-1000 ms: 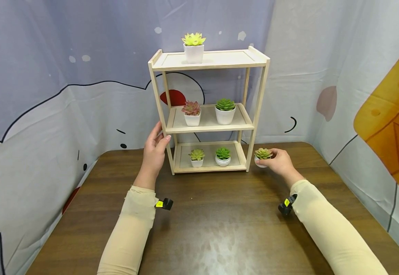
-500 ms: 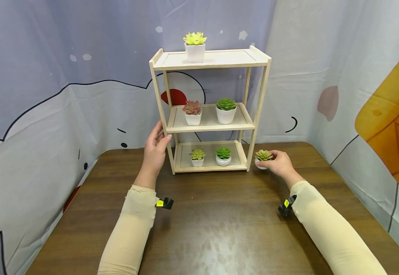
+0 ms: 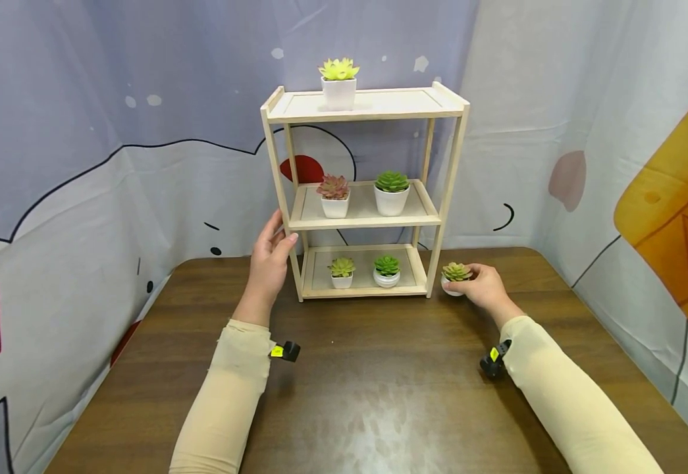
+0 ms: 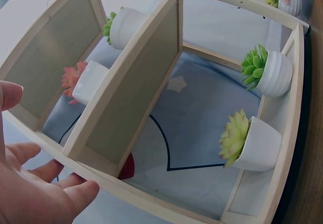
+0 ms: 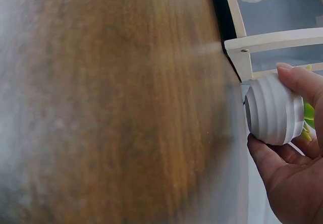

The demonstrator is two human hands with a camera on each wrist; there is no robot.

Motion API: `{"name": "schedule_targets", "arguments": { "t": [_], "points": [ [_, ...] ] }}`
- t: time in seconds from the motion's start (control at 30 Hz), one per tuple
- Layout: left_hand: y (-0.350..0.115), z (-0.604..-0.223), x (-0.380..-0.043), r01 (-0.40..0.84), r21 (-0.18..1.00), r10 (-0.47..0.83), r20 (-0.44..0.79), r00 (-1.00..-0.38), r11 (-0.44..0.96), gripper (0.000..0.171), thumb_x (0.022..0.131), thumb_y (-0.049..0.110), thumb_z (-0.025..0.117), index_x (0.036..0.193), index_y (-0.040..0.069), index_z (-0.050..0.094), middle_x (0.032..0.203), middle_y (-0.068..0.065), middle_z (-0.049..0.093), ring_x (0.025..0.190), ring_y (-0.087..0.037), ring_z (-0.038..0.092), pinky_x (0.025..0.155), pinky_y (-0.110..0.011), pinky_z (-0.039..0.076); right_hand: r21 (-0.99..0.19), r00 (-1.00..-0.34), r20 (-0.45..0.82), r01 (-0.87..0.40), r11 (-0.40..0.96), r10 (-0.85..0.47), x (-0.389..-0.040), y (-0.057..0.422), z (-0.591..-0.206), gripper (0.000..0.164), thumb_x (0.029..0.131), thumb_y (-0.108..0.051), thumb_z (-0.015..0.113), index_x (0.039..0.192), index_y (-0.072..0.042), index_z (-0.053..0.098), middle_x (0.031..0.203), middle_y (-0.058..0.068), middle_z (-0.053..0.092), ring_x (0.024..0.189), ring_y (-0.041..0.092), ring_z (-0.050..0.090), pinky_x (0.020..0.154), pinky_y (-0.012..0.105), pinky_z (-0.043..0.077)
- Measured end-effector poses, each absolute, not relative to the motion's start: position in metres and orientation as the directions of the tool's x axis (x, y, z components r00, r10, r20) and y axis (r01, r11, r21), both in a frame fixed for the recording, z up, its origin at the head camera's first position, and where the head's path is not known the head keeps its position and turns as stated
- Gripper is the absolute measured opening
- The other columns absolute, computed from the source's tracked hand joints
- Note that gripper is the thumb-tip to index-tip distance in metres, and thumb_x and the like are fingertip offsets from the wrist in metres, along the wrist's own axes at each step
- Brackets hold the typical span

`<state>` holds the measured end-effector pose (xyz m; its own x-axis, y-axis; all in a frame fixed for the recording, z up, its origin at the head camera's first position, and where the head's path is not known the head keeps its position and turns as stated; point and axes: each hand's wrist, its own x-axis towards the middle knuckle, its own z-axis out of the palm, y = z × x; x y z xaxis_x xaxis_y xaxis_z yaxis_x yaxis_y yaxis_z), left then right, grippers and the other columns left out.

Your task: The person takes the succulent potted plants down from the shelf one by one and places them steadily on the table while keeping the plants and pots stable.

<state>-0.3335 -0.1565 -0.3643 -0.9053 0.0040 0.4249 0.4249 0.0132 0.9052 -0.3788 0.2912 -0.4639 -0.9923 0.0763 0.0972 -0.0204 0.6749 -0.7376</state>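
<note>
Slightly lower beside the rack (image 3: 364, 224) than a second ago, the right hand (image 3: 485, 288) grips a potted succulent (image 3: 455, 274), fingers and thumb pinching its ribbed white pot. It is just right of the rack, near the front right foot; whether it touches the desk (image 3: 349, 375) is unclear. Left of the rack, the left hand (image 3: 268, 263) rests against the front left post (image 3: 276, 178), fingers loosely spread.
</note>
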Motion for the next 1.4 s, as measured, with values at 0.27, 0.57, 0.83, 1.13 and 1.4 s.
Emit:
{"name": "schedule_targets", "arguments": {
  "t": [0.27,0.57,0.83,1.13,1.4],
  "points": [
    [-0.156,-0.364,-0.333,0.417,0.909,0.004,0.417,-0.909,0.015,0.069,0.105,0.02,0.054,0.165,0.015,0.021,0.171,-0.003,0.026,0.155,-0.022,0.033,0.127,-0.044,0.029,-0.749,-0.995,0.068,0.002,0.662,0.08,-0.379,0.291,-0.468,0.073,0.081,-0.042,0.087,0.132,0.005,0.061,0.131,0.025,0.064,0.119,0.037,0.06,0.103,0.051,0.049],
    [-0.156,-0.364,-0.333,0.419,0.908,0.008,0.419,-0.908,0.01,0.069,0.105,0.02,0.054,0.165,0.015,0.021,0.17,-0.003,0.027,0.155,-0.025,0.033,0.126,-0.044,0.03,-0.749,-0.995,0.062,0.008,0.662,0.083,-0.382,0.294,-0.474,0.073,0.081,-0.043,0.087,0.132,0.003,0.061,0.13,0.024,0.064,0.119,0.037,0.06,0.103,0.051,0.049],
    [-0.156,-0.364,-0.333,0.421,0.907,0.008,0.421,-0.907,0.018,0.069,0.105,0.021,0.054,0.165,0.016,0.021,0.171,-0.001,0.026,0.155,-0.022,0.032,0.127,-0.044,0.029,-0.755,-0.994,0.064,0.009,0.655,0.087,-0.382,0.292,-0.476,0.071,0.082,-0.041,0.087,0.132,0.002,0.062,0.131,0.024,0.064,0.119,0.036,0.06,0.103,0.05,0.049],
    [-0.157,-0.364,-0.334,0.425,0.905,0.012,0.425,-0.905,0.009,0.069,0.105,0.02,0.054,0.165,0.014,0.021,0.171,-0.002,0.026,0.155,-0.024,0.032,0.127,-0.044,0.029,-0.753,-0.995,0.071,-0.004,0.659,0.075,-0.382,0.293,-0.477,0.072,0.082,-0.041,0.086,0.133,0.002,0.061,0.132,0.024,0.064,0.12,0.037,0.06,0.104,0.051,0.048],
    [-0.157,-0.364,-0.334,0.423,0.906,0.014,0.422,-0.906,0.012,0.069,0.105,0.021,0.054,0.165,0.015,0.022,0.17,-0.002,0.028,0.155,-0.024,0.033,0.127,-0.044,0.029,-0.758,-0.997,0.064,-0.017,0.652,0.049,-0.38,0.295,-0.478,0.074,0.083,-0.04,0.086,0.138,0.002,0.059,0.135,0.025,0.063,0.124,0.038,0.059,0.107,0.052,0.047]
  ]
}}
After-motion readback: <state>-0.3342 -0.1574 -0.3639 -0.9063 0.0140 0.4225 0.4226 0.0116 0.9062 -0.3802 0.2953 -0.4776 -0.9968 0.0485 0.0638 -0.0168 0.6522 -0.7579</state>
